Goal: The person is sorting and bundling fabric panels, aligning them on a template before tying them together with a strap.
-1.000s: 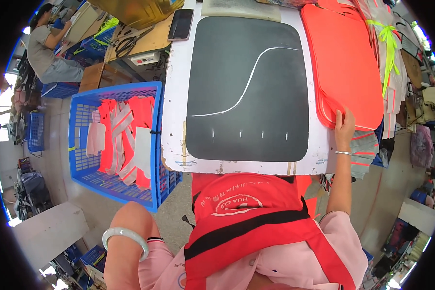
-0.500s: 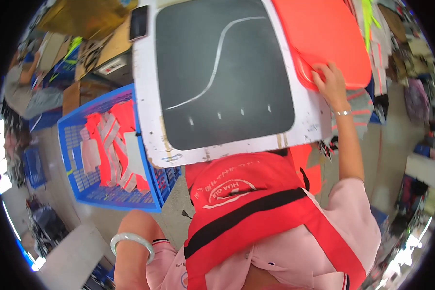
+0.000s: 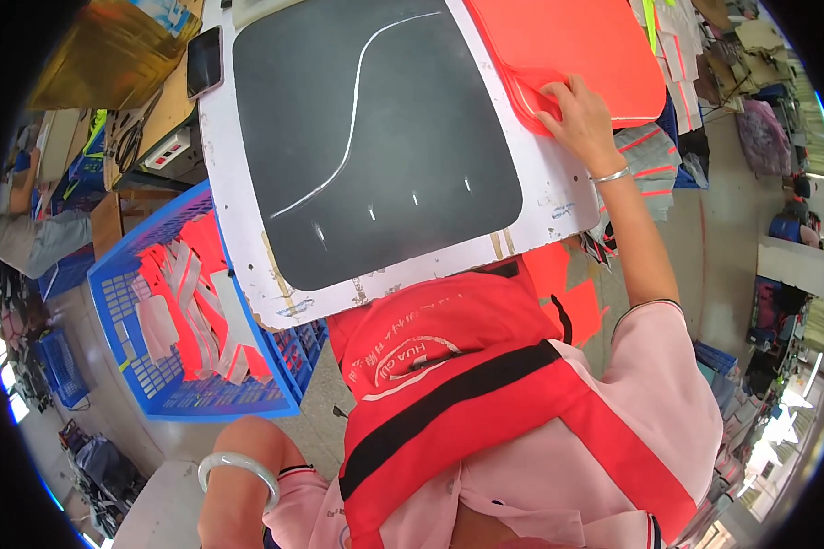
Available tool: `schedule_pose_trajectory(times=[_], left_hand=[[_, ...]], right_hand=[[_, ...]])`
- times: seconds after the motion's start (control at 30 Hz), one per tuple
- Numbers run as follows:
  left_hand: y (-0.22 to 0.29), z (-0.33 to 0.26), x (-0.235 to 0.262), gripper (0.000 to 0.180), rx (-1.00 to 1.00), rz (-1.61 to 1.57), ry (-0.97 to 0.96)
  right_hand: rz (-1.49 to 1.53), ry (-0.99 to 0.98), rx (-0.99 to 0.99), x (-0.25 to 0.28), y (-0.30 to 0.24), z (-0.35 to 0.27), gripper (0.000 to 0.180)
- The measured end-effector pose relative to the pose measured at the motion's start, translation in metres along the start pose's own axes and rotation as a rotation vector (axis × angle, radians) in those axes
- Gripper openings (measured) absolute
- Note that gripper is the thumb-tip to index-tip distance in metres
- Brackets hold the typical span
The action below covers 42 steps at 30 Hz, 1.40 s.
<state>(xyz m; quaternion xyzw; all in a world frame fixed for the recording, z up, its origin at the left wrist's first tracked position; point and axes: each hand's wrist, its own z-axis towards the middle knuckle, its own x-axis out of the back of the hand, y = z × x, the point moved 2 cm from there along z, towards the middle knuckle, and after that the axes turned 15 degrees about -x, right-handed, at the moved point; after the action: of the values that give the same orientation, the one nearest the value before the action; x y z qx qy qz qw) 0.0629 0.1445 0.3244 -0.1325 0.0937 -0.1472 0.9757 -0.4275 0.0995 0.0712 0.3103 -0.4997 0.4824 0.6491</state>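
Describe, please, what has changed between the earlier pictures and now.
At the near edge of the orange stack, the right hand has turned, fingers now reaching leftward over it; its grip is unclear. The camera view also turned. The black board, phone and blue basket stayed in place.

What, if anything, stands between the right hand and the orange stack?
Nothing visible: the right hand is at the near-left corner of the orange stack. The dark board lies to the left, not between them.
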Motion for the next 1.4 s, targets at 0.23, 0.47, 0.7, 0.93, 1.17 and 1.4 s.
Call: schedule_pose_trajectory(times=[0.23,0.47,0.7,0.93,1.17,1.4], left_hand=[[0.011,0.0,0.017,0.008,0.03,-0.063,0.065],[0.002,-0.006,0.007,0.011,0.143,-0.232,0.096],[0.004,-0.007,0.011,0.013,0.213,-0.4,0.134],[-0.031,-0.022,-0.038,0.01,0.175,-0.394,0.056],[-0.024,-0.007,-0.033,0.013,0.117,-0.412,0.021],[-0.016,-0.021,-0.047,0.022,0.033,-0.249,0.218]], right_hand=[[-0.047,0.067,0.012,-0.01,-0.01,-0.006,0.035],[0.126,-0.069,-0.111,0.001,-0.006,-0.001,0.023],[0.101,0.009,-0.09,-0.003,-0.005,-0.003,0.025],[0.035,0.047,-0.058,-0.004,-0.014,-0.006,0.028],[0.069,0.011,-0.062,-0.004,-0.022,-0.003,0.023],[0.037,0.042,-0.047,-0.011,-0.009,-0.009,0.028]])
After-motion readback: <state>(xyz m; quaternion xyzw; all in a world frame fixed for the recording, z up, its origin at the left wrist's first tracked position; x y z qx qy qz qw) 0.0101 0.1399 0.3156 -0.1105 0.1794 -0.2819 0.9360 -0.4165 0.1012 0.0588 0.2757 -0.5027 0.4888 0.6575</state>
